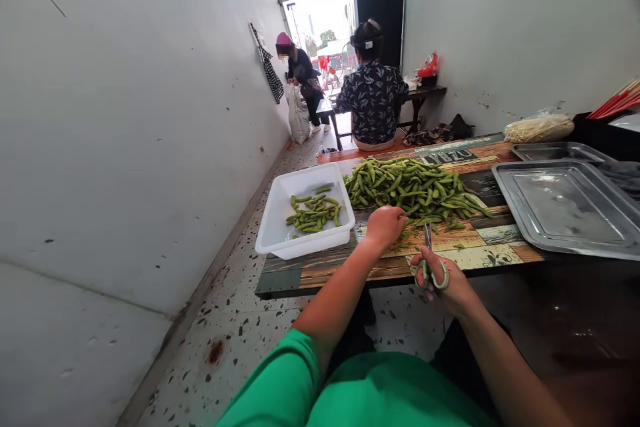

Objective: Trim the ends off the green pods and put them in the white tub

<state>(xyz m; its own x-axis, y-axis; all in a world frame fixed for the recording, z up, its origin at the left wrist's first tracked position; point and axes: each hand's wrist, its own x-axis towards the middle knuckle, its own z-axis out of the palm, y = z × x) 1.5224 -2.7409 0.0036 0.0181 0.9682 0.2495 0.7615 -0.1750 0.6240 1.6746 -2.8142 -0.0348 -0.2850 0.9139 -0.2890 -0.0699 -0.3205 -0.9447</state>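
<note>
A large heap of green soybean pods (410,183) lies on the wooden-patterned table (350,267). My left hand (385,227) is at the heap's near edge with its fingers pinched together; whatever they hold is too small or hidden to make out. In my right hand (443,277) is a pair of scissors (428,237) with pale green handles, blades pointing up toward the heap. Left of the heap stands a white plastic tub (280,213), with a smaller lot of pods (314,215) on its bottom. Small green scraps (457,225) are scattered between my hands and the heap.
Metal trays (575,210) stand at the table's right, with bundled skewers (540,127) behind. A person in a patterned shirt (373,103) sits beyond the table, back turned. Another person (300,70) stands by a white sack (299,117). A wall (125,147) runs along the left.
</note>
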